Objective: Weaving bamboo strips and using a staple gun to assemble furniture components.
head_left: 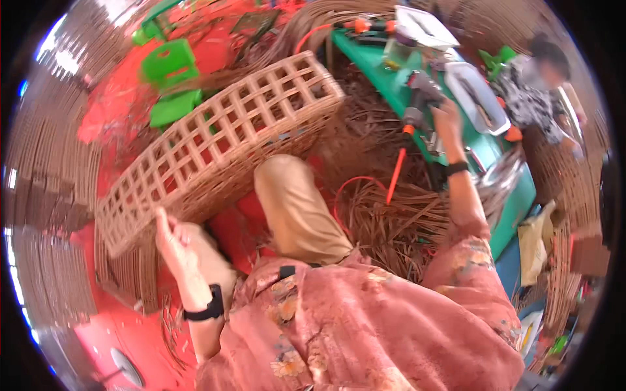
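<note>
A long woven wicker basket (225, 133) with an open lattice side lies slanted in front of me, partly across my knees. My left hand (176, 244) is at its lower left edge, with the fingers stretched out and nothing in them. At the right, my right hand (448, 120) reaches over the green table, fingers bent at the body of a dark grey air stapler (417, 94). The fingertips are partly hidden against the tool. From its orange fitting a red hose (395, 176) hangs down.
The green table (385, 78) carries a white tray (427, 26), a pale plastic tub (476, 98) and a second orange-ended tool (372, 26). Loose rattan strips (398, 228) heap below it. Green chairs (173, 72) stand on the red floor. Another person (535, 85) sits beyond the table.
</note>
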Demonstrator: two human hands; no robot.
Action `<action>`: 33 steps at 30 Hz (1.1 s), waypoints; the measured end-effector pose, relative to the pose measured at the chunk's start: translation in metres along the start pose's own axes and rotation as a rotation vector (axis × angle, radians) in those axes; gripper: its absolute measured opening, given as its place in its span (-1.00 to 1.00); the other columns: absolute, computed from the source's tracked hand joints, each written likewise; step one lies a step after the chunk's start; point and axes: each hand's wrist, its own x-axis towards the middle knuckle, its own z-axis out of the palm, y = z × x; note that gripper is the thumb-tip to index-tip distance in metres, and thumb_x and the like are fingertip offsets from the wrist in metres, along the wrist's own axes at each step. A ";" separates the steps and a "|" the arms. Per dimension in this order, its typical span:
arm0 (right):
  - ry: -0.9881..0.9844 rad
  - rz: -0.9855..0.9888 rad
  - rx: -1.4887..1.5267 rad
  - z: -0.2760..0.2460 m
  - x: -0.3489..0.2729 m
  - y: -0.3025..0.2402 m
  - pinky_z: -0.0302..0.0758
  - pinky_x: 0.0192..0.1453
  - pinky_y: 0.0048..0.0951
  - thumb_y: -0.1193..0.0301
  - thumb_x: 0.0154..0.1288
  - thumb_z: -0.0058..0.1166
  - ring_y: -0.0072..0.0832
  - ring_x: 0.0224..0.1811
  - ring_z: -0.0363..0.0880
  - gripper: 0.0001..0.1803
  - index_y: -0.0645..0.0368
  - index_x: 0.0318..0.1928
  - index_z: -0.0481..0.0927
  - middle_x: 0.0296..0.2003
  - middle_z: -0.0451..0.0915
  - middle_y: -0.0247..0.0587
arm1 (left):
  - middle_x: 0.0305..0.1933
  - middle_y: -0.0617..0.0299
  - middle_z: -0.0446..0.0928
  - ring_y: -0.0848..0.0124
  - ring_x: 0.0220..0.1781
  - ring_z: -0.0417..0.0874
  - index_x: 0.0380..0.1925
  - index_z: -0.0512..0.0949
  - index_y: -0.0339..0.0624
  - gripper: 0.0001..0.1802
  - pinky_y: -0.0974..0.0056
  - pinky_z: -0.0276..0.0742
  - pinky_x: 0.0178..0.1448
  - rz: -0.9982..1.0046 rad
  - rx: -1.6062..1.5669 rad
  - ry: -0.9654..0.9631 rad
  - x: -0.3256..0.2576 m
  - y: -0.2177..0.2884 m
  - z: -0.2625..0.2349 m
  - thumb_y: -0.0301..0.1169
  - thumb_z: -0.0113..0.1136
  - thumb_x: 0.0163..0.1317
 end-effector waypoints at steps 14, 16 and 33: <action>-0.118 0.123 -0.577 -0.076 -0.069 0.145 0.39 0.11 -0.11 0.30 0.38 -0.15 0.03 0.07 0.46 -0.59 0.39 0.05 0.44 0.04 0.47 0.21 | -0.63 0.38 0.41 0.61 -0.63 0.39 -0.34 0.52 -0.23 -0.65 0.52 0.28 -0.53 -0.021 0.071 -0.235 0.001 -0.002 -0.006 -0.13 0.06 0.34; 0.115 -0.034 -0.634 -0.078 -0.064 0.198 0.41 0.10 -0.12 0.30 0.40 -0.18 0.02 0.06 0.48 -0.58 0.36 0.11 0.39 0.07 0.45 0.21 | -0.53 0.32 0.51 0.54 -0.52 0.52 -0.27 0.53 -0.24 -0.69 0.47 0.41 -0.41 -0.033 0.046 -0.282 0.003 -0.006 -0.013 -0.18 0.07 0.34; -1.117 0.145 1.288 -0.063 -0.188 -0.323 0.35 -0.34 -0.61 0.37 0.26 -0.04 -0.61 -0.39 0.44 -0.54 0.38 0.11 0.44 -0.32 0.57 -0.25 | 0.01 0.26 0.44 0.56 0.05 0.39 0.10 0.38 -0.26 -0.47 0.39 0.31 0.15 0.177 -0.001 -0.775 -0.096 0.011 0.028 -0.04 -0.05 0.39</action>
